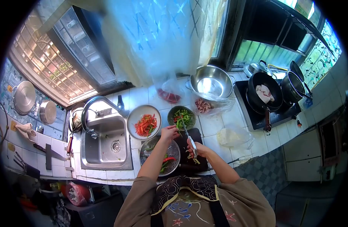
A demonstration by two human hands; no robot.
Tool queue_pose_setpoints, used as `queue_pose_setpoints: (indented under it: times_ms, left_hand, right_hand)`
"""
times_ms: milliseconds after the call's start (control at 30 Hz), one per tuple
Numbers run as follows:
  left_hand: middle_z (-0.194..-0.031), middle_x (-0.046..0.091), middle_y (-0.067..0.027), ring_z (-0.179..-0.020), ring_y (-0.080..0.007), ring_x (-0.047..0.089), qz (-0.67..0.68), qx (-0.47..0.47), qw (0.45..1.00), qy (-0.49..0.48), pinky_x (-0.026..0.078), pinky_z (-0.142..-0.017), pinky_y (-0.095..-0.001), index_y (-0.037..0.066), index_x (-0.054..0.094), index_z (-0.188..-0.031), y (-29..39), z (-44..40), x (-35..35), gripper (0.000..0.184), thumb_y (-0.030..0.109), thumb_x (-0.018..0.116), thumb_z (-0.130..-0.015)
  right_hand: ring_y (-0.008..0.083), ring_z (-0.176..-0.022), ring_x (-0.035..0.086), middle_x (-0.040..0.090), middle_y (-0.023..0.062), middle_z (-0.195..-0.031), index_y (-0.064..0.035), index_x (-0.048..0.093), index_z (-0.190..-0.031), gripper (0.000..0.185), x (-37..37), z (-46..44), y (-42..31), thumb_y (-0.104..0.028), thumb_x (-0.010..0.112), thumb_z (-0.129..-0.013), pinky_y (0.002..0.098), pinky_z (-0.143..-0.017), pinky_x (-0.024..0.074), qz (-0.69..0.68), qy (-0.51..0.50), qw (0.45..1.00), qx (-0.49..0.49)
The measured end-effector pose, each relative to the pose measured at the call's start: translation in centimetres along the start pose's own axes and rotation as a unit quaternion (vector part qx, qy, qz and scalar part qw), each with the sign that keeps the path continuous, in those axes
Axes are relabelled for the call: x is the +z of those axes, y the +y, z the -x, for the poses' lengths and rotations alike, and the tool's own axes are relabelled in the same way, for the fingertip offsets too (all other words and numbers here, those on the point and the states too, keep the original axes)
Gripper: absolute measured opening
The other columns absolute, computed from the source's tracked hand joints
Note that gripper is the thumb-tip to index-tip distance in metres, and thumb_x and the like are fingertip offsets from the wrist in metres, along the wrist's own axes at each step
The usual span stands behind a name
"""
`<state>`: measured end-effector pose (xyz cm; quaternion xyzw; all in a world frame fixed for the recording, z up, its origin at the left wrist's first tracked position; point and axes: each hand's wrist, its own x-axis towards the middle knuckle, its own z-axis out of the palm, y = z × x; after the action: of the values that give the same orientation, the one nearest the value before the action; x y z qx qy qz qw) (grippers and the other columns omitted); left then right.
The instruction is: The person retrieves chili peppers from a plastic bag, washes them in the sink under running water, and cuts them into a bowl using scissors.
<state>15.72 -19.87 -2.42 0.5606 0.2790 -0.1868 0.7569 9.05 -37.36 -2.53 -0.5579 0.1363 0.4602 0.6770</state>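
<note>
My right hand (195, 148) is closed around a pair of scissors (193, 143) with pale handles. Their narrow metal blades point up and left, over a dark green bowl (182, 113) of cut green and red peppers. At the near rim of that bowl, my left hand (170, 134) is closed in a pinch; what lies between its fingertips is too small to make out. Below my left forearm sits a metal colander (173, 145) with whole green and red peppers, partly hidden by the arm. A dark cutting board (187, 160) lies under my right hand.
To the left are a white plate (131, 130) of shredded red peppers and a sink (106, 151). Behind stand a steel pot (210, 81) and bagged meat (204, 106). A wok (257, 102) with pale meat is on the stove at right; a plastic bag (236, 137) lies nearby.
</note>
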Motion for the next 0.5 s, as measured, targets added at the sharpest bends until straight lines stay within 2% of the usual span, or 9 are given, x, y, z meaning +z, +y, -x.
queue_pose_setpoints:
  times_ms: [100, 333, 500]
  left_hand:
    - [-0.076, 0.054, -0.0058, -0.063, -0.0145, 0.054, -0.031, -0.012, 0.999, -0.023, 0.051, -0.058, -0.0286, 0.0, 0.053, -0.096, -0.2, 0.1, -0.1, 0.024, 0.0, 0.054, -0.072]
    - [-0.076, 0.055, -0.0053, -0.063, -0.015, 0.055, -0.026, -0.02, 0.999, -0.03, 0.051, -0.057, -0.0285, 0.001, 0.055, -0.093, -0.2, 0.3, 0.0, 0.022, 0.002, 0.056, -0.071]
    - [-0.076, 0.055, -0.0056, -0.064, -0.0156, 0.055, -0.017, -0.028, 0.999, -0.031, 0.051, -0.057, -0.0292, 0.001, 0.055, -0.092, -0.5, -0.2, -0.1, 0.022, 0.001, 0.057, -0.07]
  right_hand:
    - [0.0092, -0.043, 0.043, 0.042, -0.002, -0.054, -0.0102, 0.043, -0.071, 0.059, -0.4, -0.3, 0.1, -0.068, 0.05, -0.061, 0.0231, -0.042, 0.0382, 0.005, 0.014, 0.999, -0.033]
    - [0.0084, -0.042, 0.042, 0.041, -0.0026, -0.052, -0.0107, 0.042, -0.07, 0.057, -0.6, -0.1, -0.3, -0.067, 0.051, -0.063, 0.0228, -0.039, 0.0354, 0.007, -0.013, 1.0, -0.019]
    - [0.0081, -0.039, 0.039, 0.039, -0.0033, -0.049, -0.0115, 0.043, -0.067, 0.053, 0.5, 0.2, -0.4, -0.064, 0.052, -0.065, 0.0226, -0.038, 0.0332, 0.002, 0.045, 0.999, -0.031]
